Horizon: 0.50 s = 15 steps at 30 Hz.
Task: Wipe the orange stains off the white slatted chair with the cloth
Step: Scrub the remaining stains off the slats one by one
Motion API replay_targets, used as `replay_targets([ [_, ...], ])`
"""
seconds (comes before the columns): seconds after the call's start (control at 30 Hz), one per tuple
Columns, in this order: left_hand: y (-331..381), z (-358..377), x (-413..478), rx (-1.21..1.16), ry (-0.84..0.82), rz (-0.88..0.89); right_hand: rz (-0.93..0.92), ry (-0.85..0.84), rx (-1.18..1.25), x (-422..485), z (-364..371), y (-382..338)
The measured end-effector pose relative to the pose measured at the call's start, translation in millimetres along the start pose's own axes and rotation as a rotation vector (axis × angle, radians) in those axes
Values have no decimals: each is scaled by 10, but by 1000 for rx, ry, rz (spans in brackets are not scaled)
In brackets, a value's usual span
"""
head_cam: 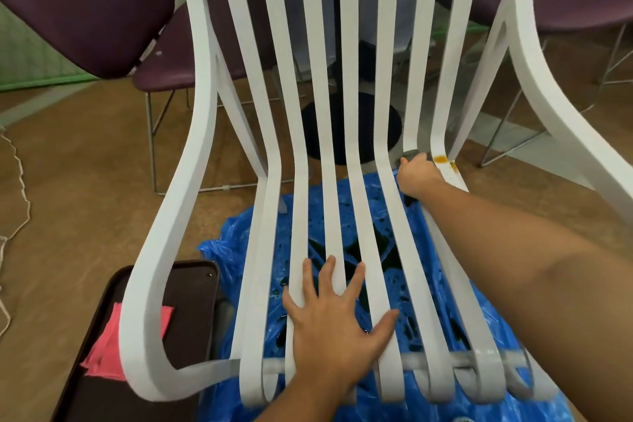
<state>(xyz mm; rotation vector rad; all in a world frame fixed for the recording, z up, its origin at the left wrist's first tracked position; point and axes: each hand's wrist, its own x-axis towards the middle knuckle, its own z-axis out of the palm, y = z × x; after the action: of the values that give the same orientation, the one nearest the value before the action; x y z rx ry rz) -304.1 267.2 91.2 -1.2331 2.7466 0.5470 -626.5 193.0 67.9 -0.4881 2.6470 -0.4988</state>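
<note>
The white slatted chair (329,181) stands over a blue plastic sheet (428,301). Most slats look clean, so the job seems far along. What is left shows at the back edge of the seat near its right corner: an orange stain (440,158) on the outermost slat, with fainter streaks trailing below it. The right hand (416,173) is closed around a dark cloth (412,155) (only a sliver shows), pressing it on the neighbouring slat just beside the stain. The left hand (337,322), fingers spread flat, braces the seat's front edge.
</note>
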Motion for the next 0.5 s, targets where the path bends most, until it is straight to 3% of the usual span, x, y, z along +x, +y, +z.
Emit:
replay_targets([
  [0.4,7,-37,2,-28,10,-16,-33,55,28,93,67,15],
  [0.5,15,-49,6,-32,0,-21,-42,46,-61,-15,97,94],
])
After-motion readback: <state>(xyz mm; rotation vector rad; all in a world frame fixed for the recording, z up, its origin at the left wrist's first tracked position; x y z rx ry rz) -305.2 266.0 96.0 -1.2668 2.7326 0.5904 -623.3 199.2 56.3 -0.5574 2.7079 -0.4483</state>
